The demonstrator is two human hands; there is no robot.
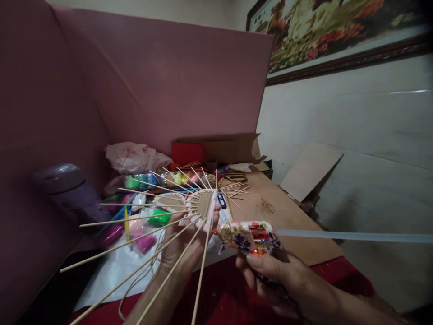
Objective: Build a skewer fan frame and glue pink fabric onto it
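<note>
My left hand [179,246] holds up a half-round cardboard piece [204,204] with a pale wrapped edge. Thin wooden sticks [135,239] fan out from its curved rim in many directions, some passing in front of my wrist. In my right hand [270,271] is a glue gun [248,237] covered in a flowered pattern, with a small red light lit. Its orange tip is close to the lower corner of the cardboard piece; I cannot tell whether they touch. A long translucent glue stick [352,235] sticks out of the gun's back end.
Packets of coloured clay [158,217] and a white sheet [118,271] lie at the left, near a purple bottle [72,189]. Loose sticks [233,186], scissors [237,176] and a blue cutter [221,201] are by the brown board [280,216]. Pink panels [162,76] stand behind.
</note>
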